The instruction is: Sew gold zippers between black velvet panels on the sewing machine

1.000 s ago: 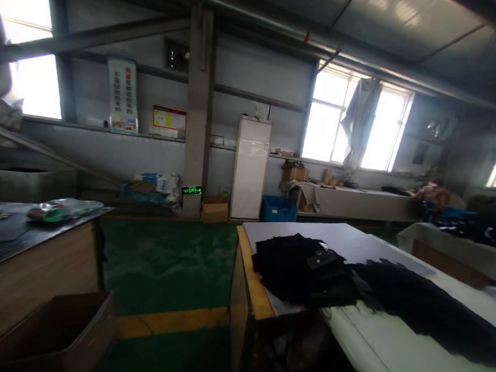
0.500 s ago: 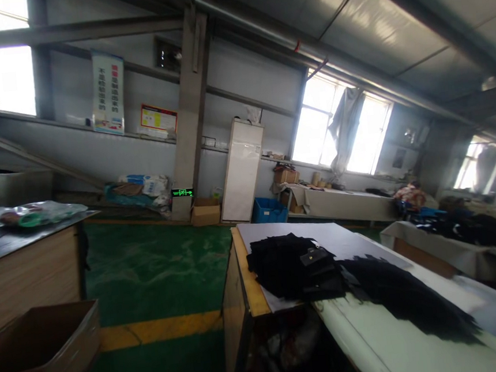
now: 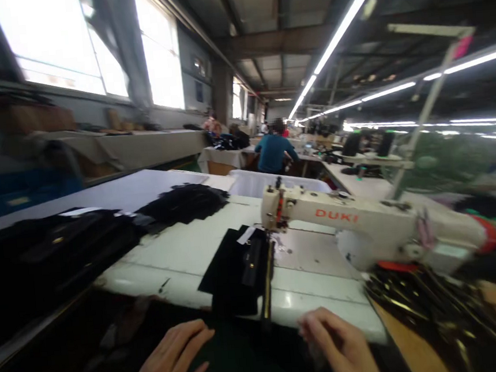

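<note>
A white DUKI sewing machine (image 3: 364, 222) stands on a white table (image 3: 184, 255). Under its needle end lies a black fabric piece (image 3: 233, 268) with a yellowish strip (image 3: 267, 277) along its right edge, hanging over the table's front edge. My left hand (image 3: 168, 361) is low in front of the table with its fingers stretched out, holding nothing, below and left of the black piece. My right hand (image 3: 340, 346) is at the table's front edge to the right of the piece, fingers curled downward and blurred. What they hold, if anything, does not show.
Black fabric piles lie at the left (image 3: 50, 255) and further back (image 3: 184, 203) on the table. Dark strips are heaped at the right (image 3: 436, 308). A person in a blue top (image 3: 273, 152) works at a far table, back turned. Windows line the left wall.
The view has swung right, from the hall's wall and floor to the sewing machine. Both my hands have come into view at the bottom.
</note>
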`<state>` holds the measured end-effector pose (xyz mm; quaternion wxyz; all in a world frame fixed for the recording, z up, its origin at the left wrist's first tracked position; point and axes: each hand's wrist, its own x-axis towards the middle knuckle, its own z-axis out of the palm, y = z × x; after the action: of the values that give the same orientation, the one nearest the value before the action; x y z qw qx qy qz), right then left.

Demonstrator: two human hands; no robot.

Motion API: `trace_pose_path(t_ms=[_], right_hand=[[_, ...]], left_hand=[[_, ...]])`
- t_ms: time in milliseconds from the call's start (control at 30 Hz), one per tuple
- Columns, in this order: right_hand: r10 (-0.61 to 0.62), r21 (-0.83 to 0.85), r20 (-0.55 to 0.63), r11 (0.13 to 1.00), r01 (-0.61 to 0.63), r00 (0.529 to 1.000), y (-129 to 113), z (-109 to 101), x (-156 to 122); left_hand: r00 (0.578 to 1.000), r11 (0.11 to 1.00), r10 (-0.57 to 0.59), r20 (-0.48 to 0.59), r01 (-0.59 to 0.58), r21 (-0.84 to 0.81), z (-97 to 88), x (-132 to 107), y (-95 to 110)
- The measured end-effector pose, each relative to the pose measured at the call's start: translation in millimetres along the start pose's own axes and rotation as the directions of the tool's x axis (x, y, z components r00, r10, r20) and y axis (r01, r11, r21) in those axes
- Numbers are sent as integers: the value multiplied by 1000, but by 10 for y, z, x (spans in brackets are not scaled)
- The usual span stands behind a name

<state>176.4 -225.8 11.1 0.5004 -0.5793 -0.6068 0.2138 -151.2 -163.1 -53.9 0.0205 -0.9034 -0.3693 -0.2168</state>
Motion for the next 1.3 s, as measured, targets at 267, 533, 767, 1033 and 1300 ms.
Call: trace_pose_path(t_ms=[267,533,767,1033,1300], right_hand=[[-263,-405,159,862,306,952,496,384,36],[-274,-525,273,761,381,922,700,612,314],[-75,-15,-20,997,74,997,696,387,767],[-45,23,-2,999,45,999,681,-359,1493],[-332,-382,309,815,436,891,519,536,546]], left_hand=[[953,951,302,33,-304,59,278,1010,106],[971,948,202,131,-160,-276,573,1401,-4],[980,842,-4,201,112,-528,200,1862,-239],[927,737,-212,308,359,-572,-122,2164,-325],[975,903,169,147,-93,-418,225,1711,-142]])
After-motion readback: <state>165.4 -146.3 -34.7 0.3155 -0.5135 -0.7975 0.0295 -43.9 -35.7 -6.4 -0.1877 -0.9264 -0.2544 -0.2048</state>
